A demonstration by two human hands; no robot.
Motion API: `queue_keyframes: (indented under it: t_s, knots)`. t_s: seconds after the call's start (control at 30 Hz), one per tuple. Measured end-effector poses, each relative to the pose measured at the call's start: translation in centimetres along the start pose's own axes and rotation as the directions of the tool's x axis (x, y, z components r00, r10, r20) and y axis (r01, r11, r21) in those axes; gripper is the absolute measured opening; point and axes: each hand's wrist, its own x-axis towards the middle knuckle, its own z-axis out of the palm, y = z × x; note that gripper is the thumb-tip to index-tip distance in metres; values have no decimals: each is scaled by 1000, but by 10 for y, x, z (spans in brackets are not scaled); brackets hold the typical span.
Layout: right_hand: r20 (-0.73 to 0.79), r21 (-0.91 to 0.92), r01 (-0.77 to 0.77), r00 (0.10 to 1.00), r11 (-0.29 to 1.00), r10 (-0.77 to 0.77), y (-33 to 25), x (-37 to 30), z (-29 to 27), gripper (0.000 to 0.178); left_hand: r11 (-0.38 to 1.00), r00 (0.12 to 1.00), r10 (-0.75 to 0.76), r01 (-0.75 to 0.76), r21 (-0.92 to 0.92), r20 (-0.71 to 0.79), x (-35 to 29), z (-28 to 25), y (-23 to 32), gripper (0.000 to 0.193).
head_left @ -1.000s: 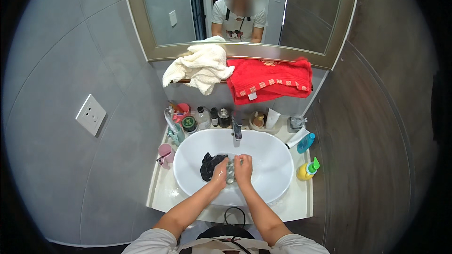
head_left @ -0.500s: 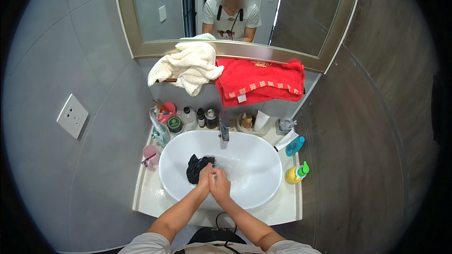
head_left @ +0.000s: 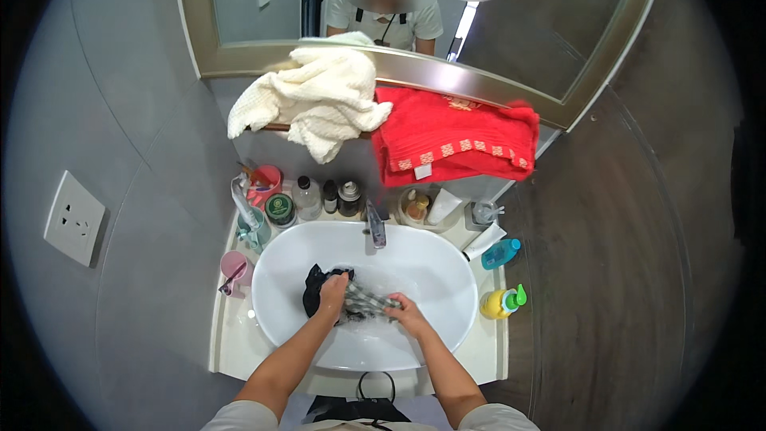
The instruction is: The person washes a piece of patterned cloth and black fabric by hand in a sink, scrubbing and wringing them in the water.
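Observation:
Both my hands are down in a white oval sink basin (head_left: 435, 267). My left hand (head_left: 333, 293) and my right hand (head_left: 407, 315) grip the two ends of a wet grey checked cloth (head_left: 365, 302), stretched between them. A dark black garment (head_left: 313, 290) lies bunched in the basin just left of my left hand. A metal tap (head_left: 375, 227) stands at the back rim, above the cloth.
Bottles and jars (head_left: 323, 198) line the counter behind the basin. A pink cup (head_left: 233, 266) sits at left, a yellow bottle (head_left: 500, 302) and a blue bottle (head_left: 501, 253) at right. A cream towel (head_left: 319, 100) and a red towel (head_left: 459, 140) hang under the mirror. A wall socket (head_left: 73, 218) is far left.
My hands were pressed together over the basin's middle. Now they are apart, pulling the checked cloth out between them. The camera has moved closer to the sink.

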Motion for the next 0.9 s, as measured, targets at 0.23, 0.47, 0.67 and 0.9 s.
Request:
queue_keyframes:
  t_s: [0.23, 0.47, 0.67, 0.9]
  knots:
    - [-573, -530, -34, 751, 847, -328, 74, 40, -7, 23, 952, 969, -192, 222, -209, 157, 1, 0, -46, 40]
    - [87, -906, 299, 824, 299, -560, 72, 44, 27, 26, 890, 946, -237, 303, -342, 222, -5, -26, -44, 37]
    - [20, -912, 284, 750, 295, -661, 83, 52, 43, 34, 874, 945, -280, 324, -361, 171, -15, -36, -28, 34]
    - [-249, -886, 47, 791, 462, -558, 65, 48, 38, 36, 842, 935, -305, 353, -408, 182, -13, -24, -42, 28]
